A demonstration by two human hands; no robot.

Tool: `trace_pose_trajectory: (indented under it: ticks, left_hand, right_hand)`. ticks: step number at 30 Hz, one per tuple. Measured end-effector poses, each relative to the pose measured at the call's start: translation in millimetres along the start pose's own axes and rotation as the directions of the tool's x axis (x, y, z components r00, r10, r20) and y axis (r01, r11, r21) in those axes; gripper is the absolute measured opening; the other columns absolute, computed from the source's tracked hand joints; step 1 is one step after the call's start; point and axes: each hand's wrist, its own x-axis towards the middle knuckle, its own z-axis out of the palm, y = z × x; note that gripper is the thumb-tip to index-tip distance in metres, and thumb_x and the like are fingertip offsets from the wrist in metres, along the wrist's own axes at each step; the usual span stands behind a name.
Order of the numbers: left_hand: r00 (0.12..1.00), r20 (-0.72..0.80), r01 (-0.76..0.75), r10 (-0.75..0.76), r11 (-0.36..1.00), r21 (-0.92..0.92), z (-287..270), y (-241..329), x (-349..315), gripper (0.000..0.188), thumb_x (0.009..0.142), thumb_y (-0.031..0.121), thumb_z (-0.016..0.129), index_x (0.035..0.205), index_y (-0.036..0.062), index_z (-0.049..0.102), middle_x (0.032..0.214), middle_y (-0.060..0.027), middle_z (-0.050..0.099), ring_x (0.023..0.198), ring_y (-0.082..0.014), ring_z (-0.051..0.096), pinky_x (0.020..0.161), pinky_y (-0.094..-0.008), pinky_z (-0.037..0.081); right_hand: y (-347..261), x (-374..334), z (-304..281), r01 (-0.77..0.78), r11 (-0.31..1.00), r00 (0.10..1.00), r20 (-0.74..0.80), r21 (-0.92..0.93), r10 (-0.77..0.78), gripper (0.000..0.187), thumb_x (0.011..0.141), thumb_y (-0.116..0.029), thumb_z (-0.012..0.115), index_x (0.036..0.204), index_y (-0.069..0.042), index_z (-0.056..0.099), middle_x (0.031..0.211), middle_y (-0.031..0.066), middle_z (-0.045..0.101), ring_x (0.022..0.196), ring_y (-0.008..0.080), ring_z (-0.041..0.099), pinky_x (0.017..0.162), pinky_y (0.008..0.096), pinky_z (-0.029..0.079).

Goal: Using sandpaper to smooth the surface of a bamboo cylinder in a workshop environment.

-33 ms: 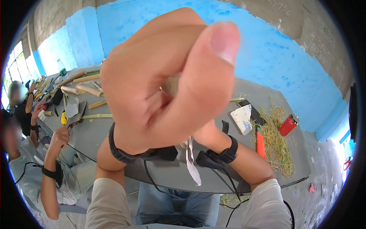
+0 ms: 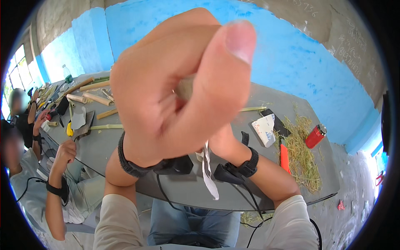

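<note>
My left hand (image 2: pixel 166 91) is raised close to the camera and fills the middle of the view. Its fingers are curled in and the thumb is pressed along them; whatever lies inside is hidden. Behind and below it, my right hand (image 2: pixel 221 139) is mostly covered, and its fingers do not show. A pale, narrow strip (image 2: pixel 208 177) dangles beside the right hand, over the near edge of the table; what holds its upper end is out of sight. Both wrists wear black straps with dark devices and cables.
On the grey table (image 2: pixel 246 191) at right lie dry plant shavings (image 2: pixel 302 156), a red can (image 2: pixel 316 136), an orange tool (image 2: pixel 285 158), a dark phone-like slab (image 2: pixel 280 127) and a white printed piece (image 2: pixel 264 131). Bamboo pieces (image 2: pixel 98 98) lie at left, where a co-worker's hand (image 2: pixel 64 156) is near a dark blade (image 2: pixel 86 125).
My left thumb has shifted slightly to the left and up. The hanging pale strip has risen a little. Otherwise the scene looks the same.
</note>
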Motion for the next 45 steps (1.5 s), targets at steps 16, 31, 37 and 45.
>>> trace_pose_trajectory:
  ticks: [16, 31, 37, 45]
  left_hand:
    - [0.996, -0.09, -0.023, 0.018, 0.998, -0.058, 5, -21, 1, 0.047, 0.105, 0.025, 0.047, 0.067, -0.0007, 0.059, 0.066, -0.0105, 0.059, 0.066, -0.0193, 0.06, 0.063, -0.031, 0.045]
    - [0.997, -0.062, -0.044, 0.041, 0.998, -0.046, 3, -13, 2, 0.047, 0.105, 0.023, 0.046, 0.066, -0.0002, 0.058, 0.066, -0.0103, 0.059, 0.066, -0.0189, 0.06, 0.064, -0.0308, 0.046]
    - [0.973, -0.027, -0.233, 0.231, 0.966, -0.116, 15, -15, 9, 0.033, 0.095, 0.013, 0.053, 0.068, -0.0029, 0.062, 0.07, -0.0137, 0.063, 0.066, -0.0201, 0.06, 0.061, -0.0314, 0.048]
    - [0.994, 0.021, -0.104, 0.107, 0.989, -0.109, 10, -9, 0, 0.028, 0.092, 0.01, 0.054, 0.07, -0.0038, 0.064, 0.073, -0.0153, 0.064, 0.066, -0.0207, 0.06, 0.061, -0.0312, 0.048]
  right_hand:
    - [-5, 4, -5, -0.075, 0.997, 0.995, 0.072, -0.019, 0.076, 0.059, 0.109, -0.05, 0.031, 0.121, 0.001, 0.056, 0.091, 0.0117, 0.068, 0.076, 0.0154, 0.067, 0.072, 0.0291, 0.054]
    - [-15, 2, -11, -0.176, 0.977, 0.978, 0.13, 0.118, 0.161, 0.057, 0.109, -0.048, 0.031, 0.116, 0.001, 0.059, 0.09, 0.0117, 0.069, 0.072, 0.0154, 0.068, 0.066, 0.0292, 0.054]
    - [-38, 0, -30, 0.017, 0.97, 0.98, 0.189, 0.244, -0.065, 0.044, 0.107, -0.038, 0.043, 0.12, -0.002, 0.063, 0.105, 0.0128, 0.072, 0.089, 0.0224, 0.071, 0.078, 0.0342, 0.054]
    - [43, -12, -45, 0.488, 0.595, 0.851, 0.198, -0.638, -0.486, 0.05, 0.099, -0.029, 0.062, 0.143, -0.007, 0.052, 0.14, 0.0158, 0.058, 0.132, 0.0336, 0.054, 0.108, 0.0426, 0.043]
